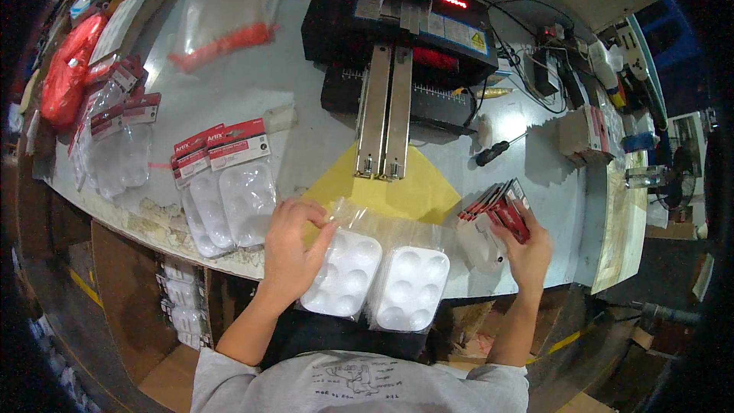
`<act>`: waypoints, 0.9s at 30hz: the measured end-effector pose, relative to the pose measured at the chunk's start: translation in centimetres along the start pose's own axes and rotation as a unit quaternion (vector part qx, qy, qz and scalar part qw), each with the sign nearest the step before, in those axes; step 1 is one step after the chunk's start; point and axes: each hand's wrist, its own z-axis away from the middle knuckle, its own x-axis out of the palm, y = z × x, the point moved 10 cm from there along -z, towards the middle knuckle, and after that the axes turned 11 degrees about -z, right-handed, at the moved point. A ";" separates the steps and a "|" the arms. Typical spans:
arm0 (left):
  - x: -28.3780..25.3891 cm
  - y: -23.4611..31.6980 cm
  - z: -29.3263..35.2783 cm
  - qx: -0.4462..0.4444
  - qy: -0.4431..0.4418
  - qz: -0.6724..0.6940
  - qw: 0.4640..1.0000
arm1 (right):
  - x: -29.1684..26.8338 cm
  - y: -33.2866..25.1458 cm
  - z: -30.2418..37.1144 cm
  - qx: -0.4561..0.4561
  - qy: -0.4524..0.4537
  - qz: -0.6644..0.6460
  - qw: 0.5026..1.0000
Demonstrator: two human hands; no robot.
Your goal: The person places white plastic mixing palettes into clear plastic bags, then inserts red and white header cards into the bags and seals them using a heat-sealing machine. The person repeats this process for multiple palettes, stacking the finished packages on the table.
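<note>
Two white plastic paint palettes with round wells, each in a clear bag, lie side by side at the table's front edge: a left palette (342, 273) and a right palette (413, 289). My left hand (292, 248) is closed, thumb and fingers pinching the upper left corner of the left palette's clear bag (344, 216). To the right, my right hand (529, 254) has its fingers closed on a red header card (511, 218) at a fanned pile of such cards. Whether it holds one card or several is hidden.
A black machine (397, 38) with two metal arms (384, 115) stands ahead, over a yellow sheet (417, 191). Carded palettes (229, 183) overlap at left, beside more packs (118, 145). A screwdriver (501, 150) and a card stack (587, 134) lie right, near cables (527, 76).
</note>
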 end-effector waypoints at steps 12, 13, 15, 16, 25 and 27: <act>1.3 2.5 3.1 -0.098 -0.168 0.229 0.954 | 12.3 -14.2 2.1 -0.078 -0.349 -0.188 0.915; 1.5 2.4 3.1 -0.103 -0.180 0.213 0.955 | 12.4 -14.3 2.1 -0.086 -0.342 -0.187 0.917; 1.5 2.4 3.0 -0.102 -0.179 0.213 0.955 | 12.3 -14.3 2.1 -0.092 -0.341 -0.186 0.917; 1.3 2.5 2.8 -0.095 -0.165 0.228 0.955 | 12.2 -14.2 2.2 -0.091 -0.347 -0.186 0.914; -0.6 1.6 2.4 -0.075 -0.017 0.232 0.970 | 11.2 -10.4 0.9 -0.023 -0.305 -0.220 0.926; -1.1 0.7 2.2 -0.082 0.019 0.219 0.972 | 12.4 -8.4 2.2 0.073 -0.370 -0.263 0.888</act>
